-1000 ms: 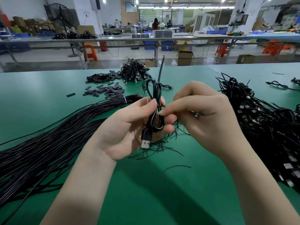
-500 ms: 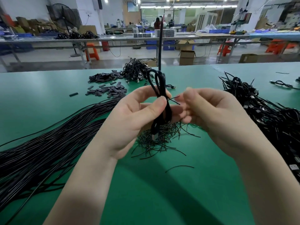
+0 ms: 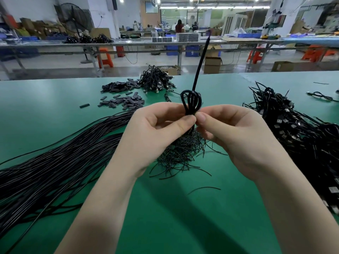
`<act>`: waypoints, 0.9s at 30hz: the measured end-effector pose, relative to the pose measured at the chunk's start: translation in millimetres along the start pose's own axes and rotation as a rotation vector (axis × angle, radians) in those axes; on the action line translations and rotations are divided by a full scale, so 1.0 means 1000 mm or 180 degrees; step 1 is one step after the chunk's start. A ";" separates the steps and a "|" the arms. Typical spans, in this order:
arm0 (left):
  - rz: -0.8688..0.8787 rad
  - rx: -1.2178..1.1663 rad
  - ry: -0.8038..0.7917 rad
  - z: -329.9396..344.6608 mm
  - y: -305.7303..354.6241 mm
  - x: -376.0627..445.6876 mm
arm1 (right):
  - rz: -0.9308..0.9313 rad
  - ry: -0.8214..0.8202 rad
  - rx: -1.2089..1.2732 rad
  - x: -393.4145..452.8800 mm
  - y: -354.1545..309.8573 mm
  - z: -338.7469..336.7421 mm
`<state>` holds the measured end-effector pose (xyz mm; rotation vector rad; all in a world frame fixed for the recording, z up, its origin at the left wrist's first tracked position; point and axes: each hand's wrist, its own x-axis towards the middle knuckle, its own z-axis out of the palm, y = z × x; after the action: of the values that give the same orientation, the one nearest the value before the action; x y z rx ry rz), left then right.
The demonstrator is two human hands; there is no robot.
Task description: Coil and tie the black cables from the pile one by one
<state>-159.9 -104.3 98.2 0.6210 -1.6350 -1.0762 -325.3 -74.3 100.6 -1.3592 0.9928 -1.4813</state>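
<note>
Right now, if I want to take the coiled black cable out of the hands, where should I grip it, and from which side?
Probably grip the coiled cable at its bunched loops above the fingers, coming from above. The left hand and right hand pinch its waist from both sides, so only the loops and the upright free end are exposed.

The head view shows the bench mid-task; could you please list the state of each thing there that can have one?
Coiled cable: looped, held upright, one end sticking up, tie not clearly visible.
Left hand: pinches the coil's waist.
Right hand: pinches the coil's waist from the other side.
Straight cables: uncoiled, lying loose on the left.
Twist ties: scattered in a heap under the hands.
Right pile: tangled heap of cables with plugs.
</note>
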 end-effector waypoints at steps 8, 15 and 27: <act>-0.0388 -0.0191 0.0496 0.005 -0.002 0.000 | -0.1336 0.0654 -0.1454 0.004 0.012 0.011; -0.1428 -0.1123 0.0015 0.006 0.006 0.002 | -0.3073 0.0569 -0.2975 0.007 0.015 0.003; -0.0018 -0.0103 0.0411 0.004 -0.005 0.002 | 0.0426 0.0158 -0.0157 0.003 0.008 0.007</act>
<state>-165.0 -106.8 94.0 0.6605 -1.5028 -1.0432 -317.9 -79.6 94.4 -1.2702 1.1364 -1.4040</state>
